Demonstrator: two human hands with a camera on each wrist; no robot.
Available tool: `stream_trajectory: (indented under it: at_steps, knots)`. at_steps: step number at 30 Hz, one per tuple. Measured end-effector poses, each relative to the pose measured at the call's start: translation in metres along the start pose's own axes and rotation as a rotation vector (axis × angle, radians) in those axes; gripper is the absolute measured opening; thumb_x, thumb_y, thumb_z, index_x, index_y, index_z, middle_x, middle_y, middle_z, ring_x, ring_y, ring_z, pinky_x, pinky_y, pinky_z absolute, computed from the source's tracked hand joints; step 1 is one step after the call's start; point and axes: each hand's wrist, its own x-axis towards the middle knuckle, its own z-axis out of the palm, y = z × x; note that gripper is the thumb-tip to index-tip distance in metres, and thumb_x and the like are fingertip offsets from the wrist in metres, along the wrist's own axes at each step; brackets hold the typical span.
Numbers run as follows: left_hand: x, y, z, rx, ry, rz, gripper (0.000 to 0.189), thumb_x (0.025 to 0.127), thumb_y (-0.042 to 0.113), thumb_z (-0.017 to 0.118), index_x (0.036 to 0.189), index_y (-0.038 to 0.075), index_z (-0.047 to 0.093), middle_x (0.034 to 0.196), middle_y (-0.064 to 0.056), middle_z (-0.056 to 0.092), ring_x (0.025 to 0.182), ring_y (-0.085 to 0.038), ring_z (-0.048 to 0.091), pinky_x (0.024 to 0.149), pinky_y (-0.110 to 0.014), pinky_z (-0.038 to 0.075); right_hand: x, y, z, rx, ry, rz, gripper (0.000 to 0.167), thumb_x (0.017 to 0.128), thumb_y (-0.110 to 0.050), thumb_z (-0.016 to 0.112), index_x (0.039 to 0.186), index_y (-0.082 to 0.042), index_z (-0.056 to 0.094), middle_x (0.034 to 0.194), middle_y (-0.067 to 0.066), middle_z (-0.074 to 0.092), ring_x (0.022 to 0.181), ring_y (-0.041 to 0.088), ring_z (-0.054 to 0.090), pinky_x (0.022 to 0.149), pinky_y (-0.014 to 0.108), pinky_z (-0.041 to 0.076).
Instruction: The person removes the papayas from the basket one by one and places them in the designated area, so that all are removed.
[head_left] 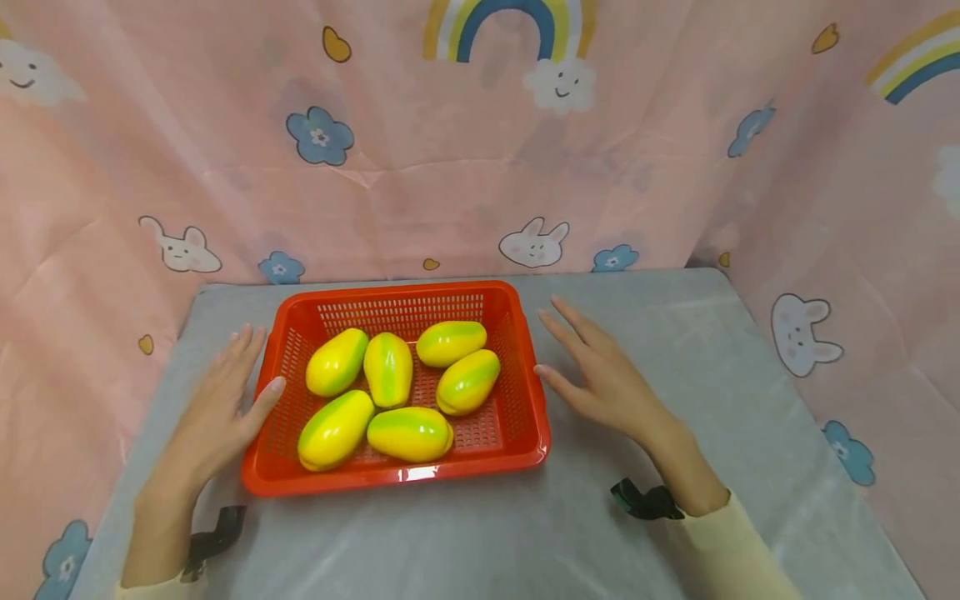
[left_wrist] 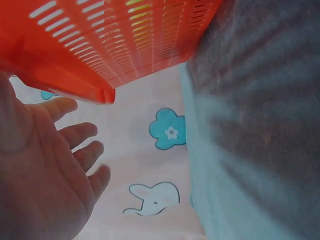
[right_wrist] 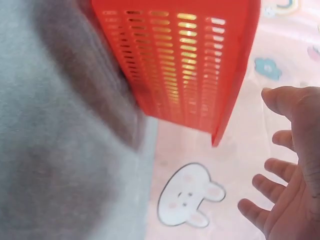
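Observation:
A red plastic basket (head_left: pixel 480 473) with slotted walls stands on the grey-covered table, holding several yellow-green papayas (head_left: pixel 388 371) that look glossy. My left hand (head_left: pixel 213 417) is spread beside the basket's left side, its thumb overlapping the rim in the head view. On the other side my right hand (head_left: pixel 607 375) has its fingers extended, the thumb tip right at the right rim. Neither hand grips anything. In the left wrist view the left palm (left_wrist: pixel 45 165) faces the basket wall (left_wrist: pixel 135 40); the right wrist view shows the right fingers (right_wrist: pixel 270 187) apart from the basket (right_wrist: pixel 170 60).
A grey cloth (head_left: pixel 420 542) covers the table. Behind it and along both sides hangs a pink curtain (head_left: pixel 420 200) printed with rainbows, rabbits and flowers. Dark wrist-worn devices (head_left: pixel 648 500) sit at both wrists, below the cream sleeves' cuffs.

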Motion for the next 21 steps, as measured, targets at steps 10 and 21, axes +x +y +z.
stream_trajectory:
  at_steps: [10,21]
  knots:
    - [0.002,0.004,0.002,-0.061,-0.04,-0.057,0.086,0.104,0.041,0.063,0.171,0.015,0.016,0.168,-0.025,0.031,0.144,-0.052,0.041,0.101,-0.081,0.045,0.019,-0.024,-0.011,0.035,-0.154,-0.068,0.072,0.098,-0.037,0.074,0.161,-0.019,0.046,0.173,0.009,0.035,0.157,0.035,0.041,0.118,0.061,0.048]
    - [0.005,0.004,0.004,-0.186,-0.068,-0.086,0.086,0.106,0.035,0.061,0.17,0.007,0.011,0.162,-0.03,0.039,0.14,-0.054,0.046,0.107,-0.079,0.043,0.041,-0.047,-0.016,-0.011,-0.283,-0.134,0.067,0.1,-0.043,0.069,0.16,-0.02,0.049,0.169,0.01,0.042,0.154,0.035,0.046,0.119,0.06,0.047]
